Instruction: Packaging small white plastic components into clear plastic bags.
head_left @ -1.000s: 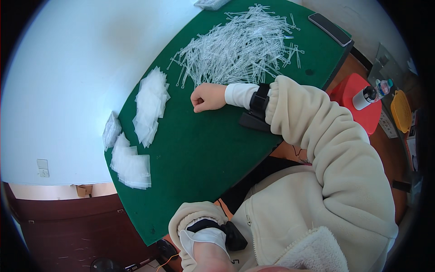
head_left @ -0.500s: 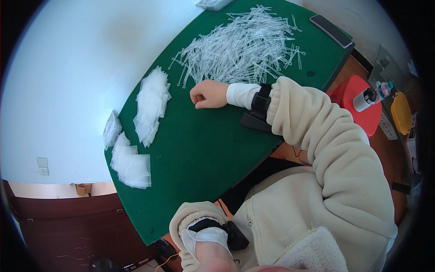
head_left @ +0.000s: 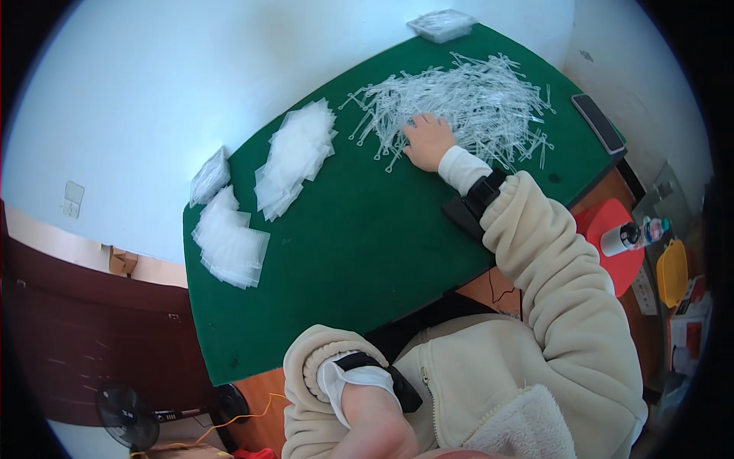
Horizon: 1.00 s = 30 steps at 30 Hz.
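My right hand [head_left: 430,143] lies at the near left edge of a heap of thin clear plastic sticks with looped ends [head_left: 489,99]. Its fingers are spread and reach onto the sticks; nothing shows gripped in them. My left hand [head_left: 378,434] is raised close to my body at the lower edge, its fingers cut off from sight. Left of the heap, a fanned stack of clear plastic bags [head_left: 297,157] lies on the green table [head_left: 344,252]. A second, smaller fan of bags [head_left: 229,241] sits nearer the left end.
Wrapped clear packs stand at the far edge [head_left: 442,26] and left edge [head_left: 209,177]. A phone [head_left: 598,124] rests at the right end. Beyond it are a red stool [head_left: 604,218] with bottles and a yellow basket [head_left: 672,273]. A fan [head_left: 126,417] stands lower left.
My right hand has moved right and forward from bare table to the heap, its curled fingers now spread. The whole view has shifted. My left hand stays by my body.
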Each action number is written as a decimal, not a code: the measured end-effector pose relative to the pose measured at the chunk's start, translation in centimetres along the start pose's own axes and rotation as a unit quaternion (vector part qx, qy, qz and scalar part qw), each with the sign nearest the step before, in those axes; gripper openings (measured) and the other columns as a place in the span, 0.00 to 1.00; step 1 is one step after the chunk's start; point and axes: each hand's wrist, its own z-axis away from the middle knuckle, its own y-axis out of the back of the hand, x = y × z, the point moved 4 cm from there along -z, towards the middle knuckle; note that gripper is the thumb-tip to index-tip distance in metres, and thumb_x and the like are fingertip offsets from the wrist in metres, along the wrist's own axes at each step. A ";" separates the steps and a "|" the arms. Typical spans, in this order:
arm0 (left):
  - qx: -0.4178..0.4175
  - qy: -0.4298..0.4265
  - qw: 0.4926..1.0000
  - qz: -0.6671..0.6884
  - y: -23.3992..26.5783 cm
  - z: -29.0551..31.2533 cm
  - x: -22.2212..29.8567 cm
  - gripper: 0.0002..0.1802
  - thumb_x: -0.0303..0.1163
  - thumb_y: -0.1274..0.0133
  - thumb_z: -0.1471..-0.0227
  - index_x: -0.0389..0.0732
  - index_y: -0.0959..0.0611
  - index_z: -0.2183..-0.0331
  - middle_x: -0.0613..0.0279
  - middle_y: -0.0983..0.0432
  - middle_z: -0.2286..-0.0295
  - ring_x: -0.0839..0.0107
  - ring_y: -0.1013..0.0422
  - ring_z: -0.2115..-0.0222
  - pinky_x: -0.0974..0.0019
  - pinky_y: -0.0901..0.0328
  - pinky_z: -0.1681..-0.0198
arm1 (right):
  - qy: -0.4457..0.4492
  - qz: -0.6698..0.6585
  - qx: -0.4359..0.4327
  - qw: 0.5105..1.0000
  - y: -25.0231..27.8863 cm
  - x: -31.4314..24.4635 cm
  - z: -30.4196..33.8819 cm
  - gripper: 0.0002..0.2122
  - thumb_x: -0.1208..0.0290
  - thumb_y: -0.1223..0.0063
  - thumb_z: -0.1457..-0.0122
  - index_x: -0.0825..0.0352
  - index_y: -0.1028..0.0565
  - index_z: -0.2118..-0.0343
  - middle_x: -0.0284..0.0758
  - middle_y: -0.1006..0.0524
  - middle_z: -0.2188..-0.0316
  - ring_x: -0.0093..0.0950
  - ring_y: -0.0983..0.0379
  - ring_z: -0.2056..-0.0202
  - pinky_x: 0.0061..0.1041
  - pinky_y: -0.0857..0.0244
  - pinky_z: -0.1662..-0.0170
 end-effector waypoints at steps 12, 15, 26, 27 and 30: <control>0.058 -0.050 0.996 -0.056 -3.1 3.1 -0.7 0.19 0.25 0.58 0.46 0.34 0.33 0.51 0.57 0.39 0.50 0.68 0.43 0.50 0.65 0.45 0.47 | 0.164 -0.113 -0.019 0.980 0.2 -2.8 0.5 0.08 0.72 0.50 0.54 0.57 0.25 0.68 0.29 0.30 0.64 0.31 0.36 0.59 0.35 0.46 0.56; 0.028 -0.109 0.993 0.040 -2.2 4.4 0.9 0.20 0.27 0.61 0.45 0.35 0.34 0.50 0.59 0.42 0.48 0.63 0.47 0.47 0.61 0.49 0.45 | 0.159 -0.090 -0.015 0.983 0.7 -2.9 0.4 0.07 0.73 0.50 0.55 0.57 0.25 0.71 0.28 0.30 0.68 0.30 0.36 0.61 0.34 0.45 0.58; -0.207 -0.076 0.948 0.227 -3.8 10.1 1.6 0.13 0.27 0.56 0.51 0.41 0.28 0.60 0.65 0.36 0.58 0.73 0.40 0.59 0.66 0.43 0.55 | 0.149 -0.075 0.037 0.985 1.4 -3.5 0.2 0.01 0.72 0.50 0.56 0.58 0.28 0.80 0.30 0.30 0.76 0.31 0.35 0.63 0.36 0.46 0.59; -0.231 -0.075 0.939 0.244 -4.1 10.8 1.3 0.13 0.27 0.56 0.52 0.41 0.28 0.61 0.66 0.35 0.59 0.74 0.39 0.60 0.66 0.42 0.55 | 0.160 -0.144 0.050 0.975 1.6 -3.6 0.1 0.01 0.72 0.50 0.55 0.58 0.28 0.80 0.30 0.29 0.76 0.32 0.35 0.63 0.36 0.45 0.59; -0.370 -0.138 0.888 0.234 -5.3 14.2 -0.5 0.14 0.28 0.53 0.55 0.49 0.26 0.63 0.70 0.34 0.60 0.77 0.39 0.59 0.66 0.42 0.56 | 0.182 -0.278 0.068 0.941 1.8 -3.4 0.2 0.01 0.72 0.51 0.55 0.59 0.28 0.79 0.32 0.29 0.76 0.33 0.35 0.64 0.35 0.44 0.59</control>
